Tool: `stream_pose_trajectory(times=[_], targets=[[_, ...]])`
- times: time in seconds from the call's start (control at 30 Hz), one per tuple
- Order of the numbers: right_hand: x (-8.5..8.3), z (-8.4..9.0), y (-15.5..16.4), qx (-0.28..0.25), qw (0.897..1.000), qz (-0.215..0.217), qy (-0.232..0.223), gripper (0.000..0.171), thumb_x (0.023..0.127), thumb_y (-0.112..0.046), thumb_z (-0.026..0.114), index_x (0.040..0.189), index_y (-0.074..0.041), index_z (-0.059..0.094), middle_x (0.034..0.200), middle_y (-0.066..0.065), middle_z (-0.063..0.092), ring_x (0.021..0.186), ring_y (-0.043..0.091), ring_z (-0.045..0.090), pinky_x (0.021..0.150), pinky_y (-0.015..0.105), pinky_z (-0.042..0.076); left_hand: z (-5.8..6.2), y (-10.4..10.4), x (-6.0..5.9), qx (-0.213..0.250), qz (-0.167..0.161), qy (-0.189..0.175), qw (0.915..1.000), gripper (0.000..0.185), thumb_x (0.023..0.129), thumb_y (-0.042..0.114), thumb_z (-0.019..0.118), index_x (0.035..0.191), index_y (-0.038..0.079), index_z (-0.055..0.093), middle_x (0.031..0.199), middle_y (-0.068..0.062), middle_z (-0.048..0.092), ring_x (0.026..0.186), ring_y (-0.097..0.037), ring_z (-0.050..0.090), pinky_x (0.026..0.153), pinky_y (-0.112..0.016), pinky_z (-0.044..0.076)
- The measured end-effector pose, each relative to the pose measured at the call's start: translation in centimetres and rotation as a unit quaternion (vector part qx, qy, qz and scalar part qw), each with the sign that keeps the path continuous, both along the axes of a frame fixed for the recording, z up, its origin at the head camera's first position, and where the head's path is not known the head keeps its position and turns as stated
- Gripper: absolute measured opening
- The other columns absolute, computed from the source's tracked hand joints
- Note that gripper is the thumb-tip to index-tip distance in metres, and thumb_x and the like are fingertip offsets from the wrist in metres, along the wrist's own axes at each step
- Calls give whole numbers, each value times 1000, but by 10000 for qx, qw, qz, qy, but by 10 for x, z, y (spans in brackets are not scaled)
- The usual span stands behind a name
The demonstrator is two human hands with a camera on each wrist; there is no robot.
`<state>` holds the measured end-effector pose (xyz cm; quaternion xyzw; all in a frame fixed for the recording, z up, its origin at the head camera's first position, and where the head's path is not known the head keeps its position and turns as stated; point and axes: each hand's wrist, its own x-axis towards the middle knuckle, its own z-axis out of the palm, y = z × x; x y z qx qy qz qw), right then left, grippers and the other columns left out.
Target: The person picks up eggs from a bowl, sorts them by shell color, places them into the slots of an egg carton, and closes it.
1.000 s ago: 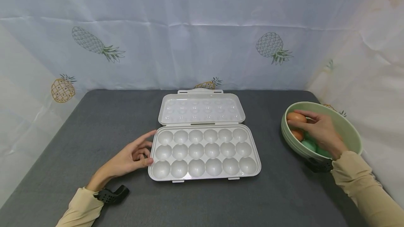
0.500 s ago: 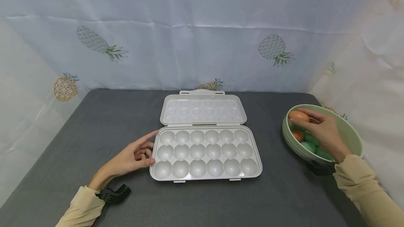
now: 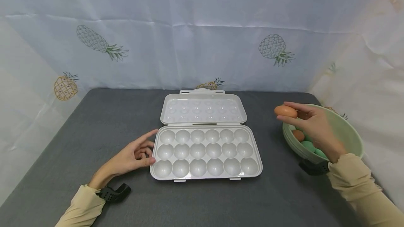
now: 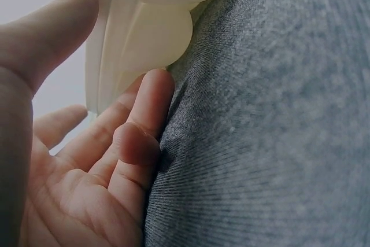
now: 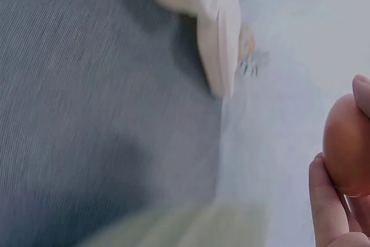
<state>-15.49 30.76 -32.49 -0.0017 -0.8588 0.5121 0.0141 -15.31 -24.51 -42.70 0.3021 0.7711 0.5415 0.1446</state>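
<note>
A white plastic egg tray (image 3: 206, 176) lies open at the table's middle, its cups bare and its lid (image 3: 203, 109) folded back. My left hand (image 3: 134, 157) rests against the tray's left edge, thumb and fingers touching the tray rim (image 4: 110, 56). My right hand (image 3: 312, 122) pinches a brown egg (image 3: 285, 111) above the left rim of a pale green bowl (image 3: 347, 129). The brown egg (image 5: 347, 148) shows between fingertips in the right wrist view. The bowl holds another brown egg (image 3: 298, 135) and green eggs (image 3: 309, 145).
A dark grey cloth (image 3: 94, 129) covers the table. White pineapple-print curtains (image 3: 202, 45) close off the back and both sides. The bowl stands near the table's right edge.
My right hand has lifted the brown egg out of the bowl and moved it up and left past the rim. The left hand has stayed at the tray.
</note>
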Motion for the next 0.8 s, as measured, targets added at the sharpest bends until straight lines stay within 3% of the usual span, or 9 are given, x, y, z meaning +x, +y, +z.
stream_pose_trajectory(times=[0.07, 0.2, 0.3, 0.67, 0.8], targets=[[-1, 2, -11, -96, 9999, 125, 12, 63, 93, -21, 78, 150, -15, 53, 118, -30, 67, 95, -10, 64, 75, 16, 53, 0, -1, 0, -15, 14, 4, 10000, 86, 95, 2, 70, 163, 3, 17, 121, -25, 63, 86, -6, 65, 69, -24, 53], [-6, 3, -33, -516, 9970, 457, 339, 54, 89, -9, 80, 140, -12, 63, 115, -25, 72, 88, -6, 67, 71, 14, 53, 0, -1, 0, -60, 23, -5, 10000, 86, 96, 3, 70, 163, 4, 17, 122, -25, 63, 87, -6, 66, 70, -24, 53], [-11, 2, -49, -577, 9950, 637, 512, 51, 87, -7, 81, 136, -13, 67, 114, -24, 73, 97, -3, 71, 81, 15, 56, 0, -1, 1, -102, 65, -25, 9999, 87, 95, 4, 70, 164, 4, 16, 123, -25, 63, 86, -6, 65, 71, -24, 52], [-27, 2, -94, -768, 9901, 1036, 552, 49, 85, -6, 83, 131, -12, 70, 108, -20, 74, 96, 0, 72, 81, 23, 59, 2, 1, 1, -176, 162, -175, 9996, 88, 95, 8, 73, 164, 7, 17, 123, -24, 63, 87, -7, 65, 72, -24, 53], [-30, 2, -104, -695, 9895, 1156, 511, 52, 86, -6, 82, 135, -5, 66, 108, -22, 72, 97, -1, 71, 81, 25, 59, 2, 0, 1, -191, 212, -176, 9994, 88, 95, 8, 73, 164, 7, 18, 123, -23, 64, 86, -6, 65, 71, -24, 52]])
